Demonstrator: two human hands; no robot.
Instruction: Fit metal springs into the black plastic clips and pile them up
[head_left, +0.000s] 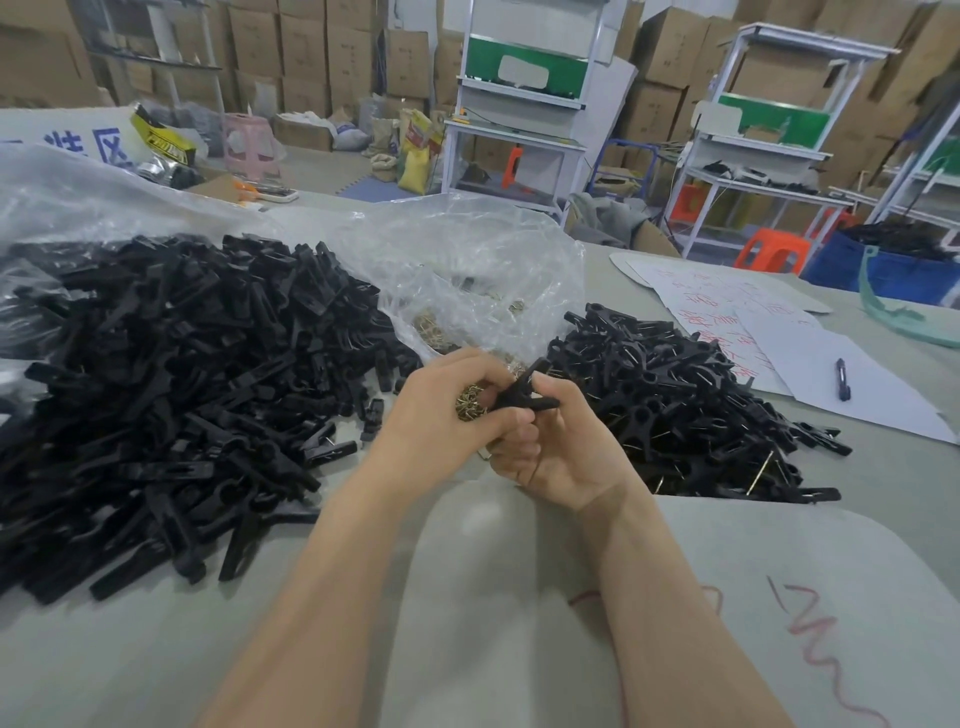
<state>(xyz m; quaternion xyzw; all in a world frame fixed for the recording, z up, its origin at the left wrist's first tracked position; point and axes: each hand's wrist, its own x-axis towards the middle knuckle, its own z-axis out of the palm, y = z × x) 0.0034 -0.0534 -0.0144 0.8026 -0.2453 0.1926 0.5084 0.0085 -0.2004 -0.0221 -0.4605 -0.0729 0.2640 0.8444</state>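
Both hands meet over the middle of the grey table (467, 597). My left hand (441, 410) curls round a bunch of small brass springs (470, 402) and also touches a black plastic clip (524, 392). My right hand (563, 447) grips that same clip from the right, thumb on top. A big heap of loose black clip parts (156, 389) covers the left of the table. A smaller pile of clips with springs in them (675, 400) lies to the right. A clear plastic bag (467, 270) with more springs (431, 327) stands just behind the hands.
White sheets with red writing (753, 322) and a dark pen (842, 379) lie at the right. A green strap (883, 312) hangs over the far right edge. Beyond the table are workbenches, orange stools, a blue bin and stacked cardboard boxes.
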